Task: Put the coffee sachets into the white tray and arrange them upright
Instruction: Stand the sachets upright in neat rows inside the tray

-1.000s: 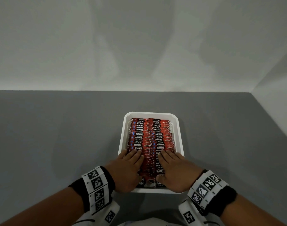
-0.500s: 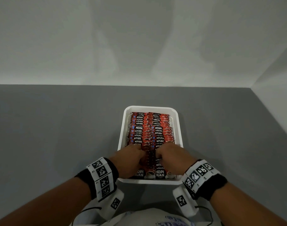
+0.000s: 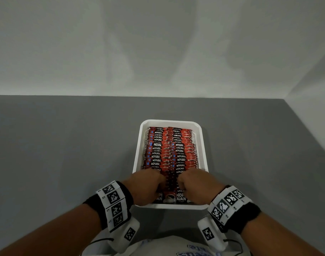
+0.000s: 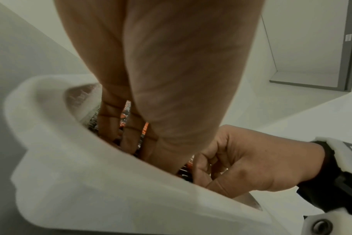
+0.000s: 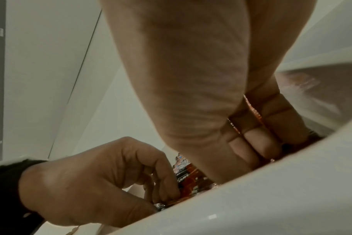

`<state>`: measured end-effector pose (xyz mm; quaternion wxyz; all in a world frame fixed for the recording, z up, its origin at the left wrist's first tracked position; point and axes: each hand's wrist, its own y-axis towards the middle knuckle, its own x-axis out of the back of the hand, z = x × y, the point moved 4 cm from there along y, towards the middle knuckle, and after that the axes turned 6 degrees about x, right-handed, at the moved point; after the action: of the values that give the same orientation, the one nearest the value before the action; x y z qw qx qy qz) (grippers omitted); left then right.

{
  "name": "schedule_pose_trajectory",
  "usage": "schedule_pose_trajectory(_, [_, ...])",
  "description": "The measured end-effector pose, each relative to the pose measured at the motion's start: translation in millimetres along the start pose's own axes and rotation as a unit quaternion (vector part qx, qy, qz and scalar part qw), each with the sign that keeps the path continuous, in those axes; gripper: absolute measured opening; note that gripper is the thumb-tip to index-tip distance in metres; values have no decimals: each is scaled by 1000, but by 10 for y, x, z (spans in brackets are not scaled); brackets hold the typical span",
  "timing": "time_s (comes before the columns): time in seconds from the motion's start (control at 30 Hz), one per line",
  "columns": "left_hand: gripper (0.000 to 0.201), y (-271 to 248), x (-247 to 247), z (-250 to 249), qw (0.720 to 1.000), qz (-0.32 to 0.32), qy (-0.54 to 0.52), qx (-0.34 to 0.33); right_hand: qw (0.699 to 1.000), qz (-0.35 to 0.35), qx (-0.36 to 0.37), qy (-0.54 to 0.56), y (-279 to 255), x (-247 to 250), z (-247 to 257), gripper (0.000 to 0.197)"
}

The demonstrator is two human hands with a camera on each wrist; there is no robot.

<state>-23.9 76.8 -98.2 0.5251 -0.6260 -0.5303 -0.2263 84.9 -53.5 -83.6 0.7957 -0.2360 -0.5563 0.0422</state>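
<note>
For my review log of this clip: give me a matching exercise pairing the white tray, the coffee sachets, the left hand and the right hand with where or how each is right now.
Things:
1. white tray
2. coffee sachets
3. left hand
4. right hand

States:
A. fingers curled into the sachets at the tray's near right
B. resting on the grey table
C. packed in two rows inside the tray
D. fingers curled into the sachets at the tray's near left

Pairs: 1-B, 2-C, 3-D, 4-A

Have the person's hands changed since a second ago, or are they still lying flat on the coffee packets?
Yes. Both the left hand and right hand have curled their fingers down into the coffee sachets at the near end of the white tray.
</note>
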Motion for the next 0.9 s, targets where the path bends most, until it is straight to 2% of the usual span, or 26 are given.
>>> schedule_pose_trajectory(0.27, [30,-21,-49,-18,1000,-22,2,-11,999,-4,18,-27,-30,-33,30,8])
schedule_pose_trajectory(0.53, [24,-28,-90,-26,1000,-29,10,-2,999,-13,27,-24,-30,-66,33,12])
schedule_pose_trajectory(0.73, [24,-53,-29,-32,998,-37,-40,-10,998,-39,32,44,-60,-7,30,12])
schedule_pose_trajectory(0.8, [22,-56,11,-11,999,-24,-35,-1,995,-49,44,70,-46,4,31,13])
schedule_pose_trajectory(0.9, [21,-80,15,-18,1000,1,-4,15,996,-25,57,62,-16,-46,56,14])
